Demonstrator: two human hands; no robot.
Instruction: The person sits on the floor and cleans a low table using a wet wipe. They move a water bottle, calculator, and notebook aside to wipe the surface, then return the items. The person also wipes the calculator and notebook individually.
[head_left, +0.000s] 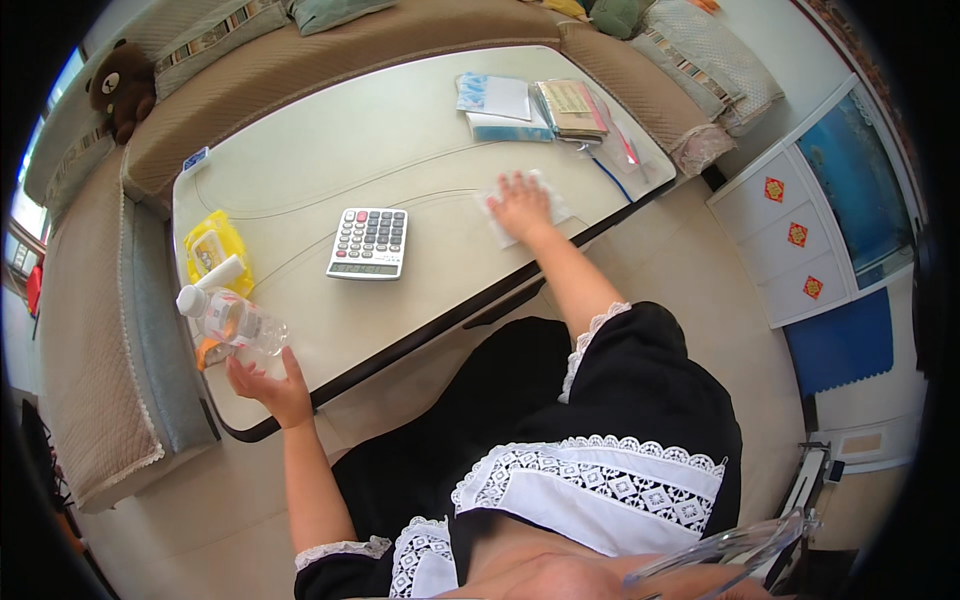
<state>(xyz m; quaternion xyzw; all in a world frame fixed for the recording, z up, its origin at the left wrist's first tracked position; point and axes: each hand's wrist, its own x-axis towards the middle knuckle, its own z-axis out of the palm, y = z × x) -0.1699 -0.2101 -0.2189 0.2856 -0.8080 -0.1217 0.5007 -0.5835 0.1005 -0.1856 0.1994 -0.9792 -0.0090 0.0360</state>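
Note:
My right hand (521, 206) lies flat with its fingers spread, pressing a white wipe (559, 204) onto the tabletop. At the left end of the table, my left hand (271, 386) is open with thumb and fingers apart and nothing in it. Close to its thumb is a clear plastic bottle (244, 322) with a white cap; whether they touch I cannot tell. A yellow wipes packet (238, 271) lies behind the bottle, with a white roll-like piece (220, 273) in front of it. Between my hands rests a white desk calculator (368, 244) with grey and red keys.
The cream table (300, 169) has a dark front edge. Booklets (501, 105), a stack of papers (571, 107) and a clear pouch (630, 150) with pens lie far right. An orange wrapper (212, 352) is by the bottle. A brown sofa (420, 37) wraps around the table.

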